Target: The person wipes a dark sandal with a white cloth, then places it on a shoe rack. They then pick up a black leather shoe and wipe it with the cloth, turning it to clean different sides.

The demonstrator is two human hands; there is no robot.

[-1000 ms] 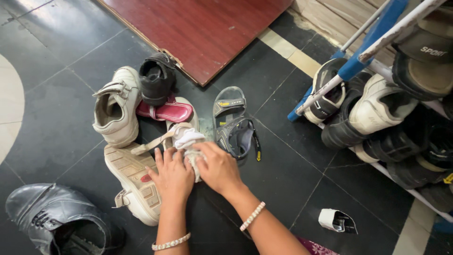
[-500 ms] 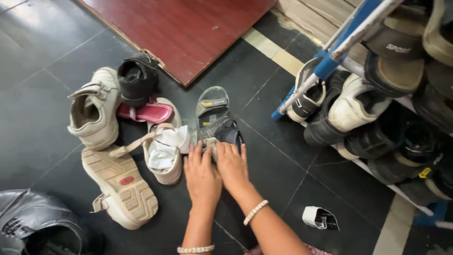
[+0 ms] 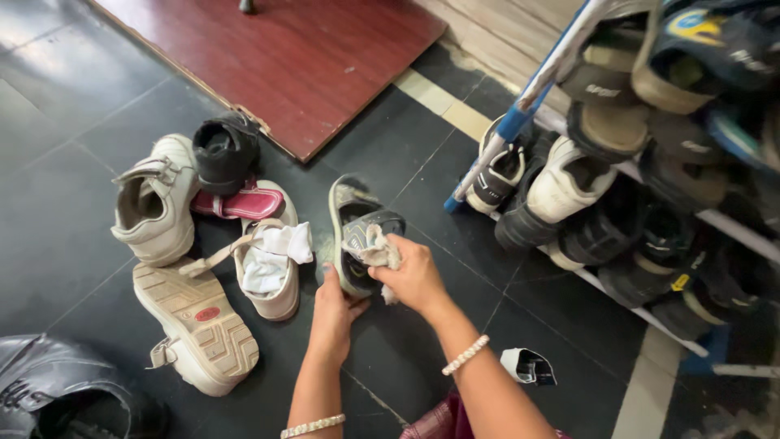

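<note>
On floor, right hand [image 3: 416,276] — rag [image 3: 375,246], sandal [image 3: 357,232]

Dark tiles [image 3: 73,203] are covering the floor, a red mat [image 3: 292,57] is lying above, and a shoe rack [image 3: 650,187] is standing at right.

**Free floor and obstructions around the shoes**

We see bare dark tile [image 3: 65,203] at far left and a lane [image 3: 422,183] between the grey sandal [image 3: 357,232] and the shoe rack [image 3: 650,203]. Beige shoes [image 3: 154,207], an upturned sole [image 3: 195,325] and a sock-stuffed shoe [image 3: 272,268] block the left side.
</note>
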